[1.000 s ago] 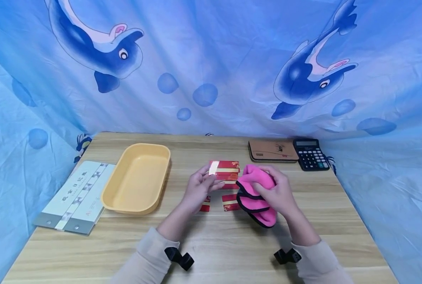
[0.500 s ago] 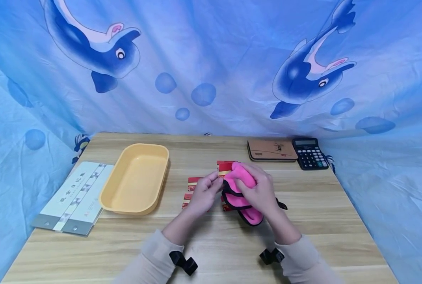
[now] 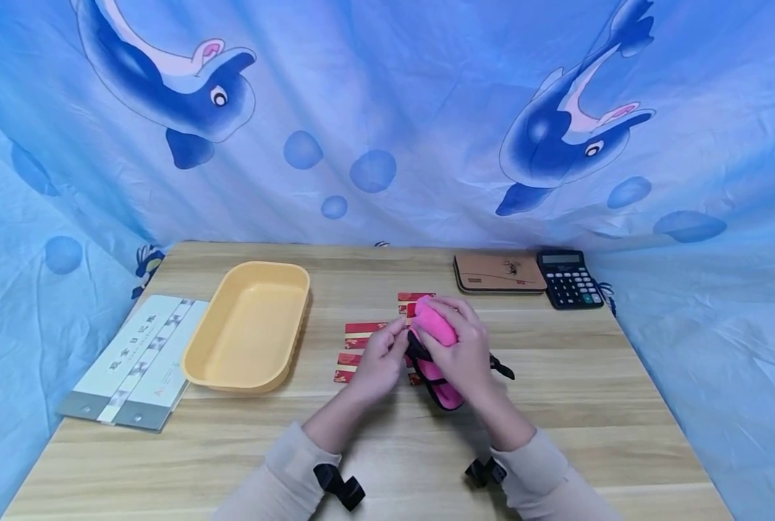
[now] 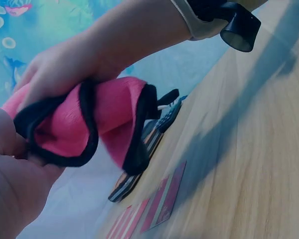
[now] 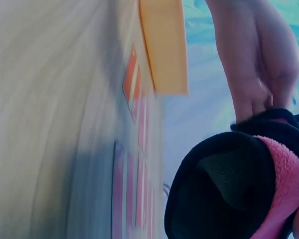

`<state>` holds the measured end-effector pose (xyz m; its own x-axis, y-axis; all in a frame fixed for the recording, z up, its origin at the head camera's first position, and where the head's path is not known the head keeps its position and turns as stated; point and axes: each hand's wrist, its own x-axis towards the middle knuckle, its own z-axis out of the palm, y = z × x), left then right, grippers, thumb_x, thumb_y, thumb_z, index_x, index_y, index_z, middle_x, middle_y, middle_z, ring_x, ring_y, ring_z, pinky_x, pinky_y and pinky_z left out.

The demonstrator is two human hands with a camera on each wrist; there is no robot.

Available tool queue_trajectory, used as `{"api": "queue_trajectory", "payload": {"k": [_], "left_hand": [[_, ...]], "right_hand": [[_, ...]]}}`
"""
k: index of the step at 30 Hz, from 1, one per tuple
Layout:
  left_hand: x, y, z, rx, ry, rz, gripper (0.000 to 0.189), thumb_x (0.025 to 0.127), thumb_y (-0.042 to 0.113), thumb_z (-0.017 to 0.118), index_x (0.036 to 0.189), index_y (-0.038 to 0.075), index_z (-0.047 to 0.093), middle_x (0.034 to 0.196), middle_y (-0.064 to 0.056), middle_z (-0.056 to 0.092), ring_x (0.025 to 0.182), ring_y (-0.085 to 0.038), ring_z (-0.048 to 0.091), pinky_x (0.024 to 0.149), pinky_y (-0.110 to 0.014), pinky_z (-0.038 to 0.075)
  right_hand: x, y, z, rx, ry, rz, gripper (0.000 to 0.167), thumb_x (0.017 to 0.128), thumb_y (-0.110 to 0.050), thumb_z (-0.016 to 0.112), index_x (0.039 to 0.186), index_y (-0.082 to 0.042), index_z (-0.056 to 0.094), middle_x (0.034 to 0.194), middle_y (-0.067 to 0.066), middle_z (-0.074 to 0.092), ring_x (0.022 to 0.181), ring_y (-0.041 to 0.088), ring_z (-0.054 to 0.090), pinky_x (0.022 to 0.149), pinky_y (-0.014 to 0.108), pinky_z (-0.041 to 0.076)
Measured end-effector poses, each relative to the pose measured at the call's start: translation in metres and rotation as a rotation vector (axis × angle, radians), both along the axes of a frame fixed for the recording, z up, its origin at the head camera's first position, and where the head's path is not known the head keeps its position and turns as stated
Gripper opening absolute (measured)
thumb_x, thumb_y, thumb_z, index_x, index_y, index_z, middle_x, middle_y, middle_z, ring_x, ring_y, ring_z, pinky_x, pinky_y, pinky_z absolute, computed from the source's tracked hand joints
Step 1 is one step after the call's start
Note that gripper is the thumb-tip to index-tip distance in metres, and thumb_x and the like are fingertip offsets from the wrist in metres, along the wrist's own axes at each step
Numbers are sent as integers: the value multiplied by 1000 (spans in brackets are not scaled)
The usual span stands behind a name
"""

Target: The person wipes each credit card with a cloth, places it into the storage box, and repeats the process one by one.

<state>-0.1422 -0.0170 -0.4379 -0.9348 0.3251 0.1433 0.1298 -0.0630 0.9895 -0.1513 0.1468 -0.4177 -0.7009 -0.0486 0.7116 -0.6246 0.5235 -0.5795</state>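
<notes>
A pink fleece cloth (image 3: pixel 438 325) with black edging bunches up in layered folds above the table. My right hand (image 3: pixel 460 351) grips it from the right, and a black strap (image 3: pixel 502 367) sticks out behind that hand. On the other side my left hand (image 3: pixel 380 362) pinches the black edge with thumb and fingers, also plain in the right wrist view. There the cloth's dark underside (image 5: pixel 224 189) faces the camera. Red and gold cards (image 3: pixel 364 333) lie below and beside both hands, partly covered by the hands and cloth.
A yellow plastic tray (image 3: pixel 302 318) stands left of the cards, beside a white and grey ledger book (image 3: pixel 136 358). At the back right lie a brown notebook (image 3: pixel 499 273) and a black calculator (image 3: pixel 569 278). A blue dolphin-print curtain (image 3: pixel 374 94) surrounds the wooden table.
My right hand has carried the cloth left over the cards. My left hand has moved slightly right to its edge, and cards on the left have come into sight.
</notes>
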Motion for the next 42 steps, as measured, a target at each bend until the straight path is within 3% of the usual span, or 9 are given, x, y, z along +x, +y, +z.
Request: {"api": "queue_trajectory", "payload": {"k": [3,8,15,20,23,27,35,42], "left_hand": [[1,-3,1,66,-51,16,42,111,10,39,149,-6,41,129,-26,64,116,-31,66,101,-32,53],[1,-5,1,161,-49,13,40,110,9,39,147,-8,43,136,-26,59,122,-36,61,105,-40,49],[-1,-4,0,79,-29,-66,42,109,7,41,149,-5,43,147,-20,52,132,-29,54,107,-34,47],[-3,-6,-2,-30,-4,-94,44,107,3,40,151,0,43,150,-12,51,140,-22,46,114,-33,40],[-3,-7,-3,-53,-11,-95,46,106,2,40,152,0,41,150,-12,51,140,-23,46,116,-34,38],[-2,-11,2,-7,-51,-96,46,109,7,38,154,-4,34,150,-17,50,136,-26,50,112,-33,42],[-2,-18,8,88,-53,-104,40,110,10,39,147,-3,46,138,-19,60,125,-32,60,107,-35,47],[-4,-13,7,39,-21,-94,45,110,7,38,152,-8,34,135,-26,60,127,-28,58,109,-34,46]], "right_hand": [[-4,11,-2,12,2,-45,42,77,-10,89,116,-6,75,110,13,73,93,29,71,71,46,62],[-9,21,-7,70,68,-70,40,75,-4,88,113,-4,76,110,16,73,93,32,72,72,49,63],[-5,7,-8,97,82,-52,39,72,-5,84,111,-4,77,112,14,71,92,32,72,69,49,63],[3,-4,-4,63,12,53,40,74,-7,82,114,-5,76,117,14,67,99,30,69,72,46,62],[6,-7,-2,89,16,90,42,75,-6,82,117,-5,75,120,15,66,103,30,67,74,45,62],[3,-1,-2,135,76,55,43,75,-3,83,117,-5,75,119,18,67,101,33,68,75,49,62],[-7,20,-8,67,49,-54,39,74,-1,82,112,-4,77,118,15,69,99,32,68,69,49,62],[2,-4,1,102,83,13,39,76,-5,83,114,-3,75,118,16,67,102,33,68,78,48,62]]}}
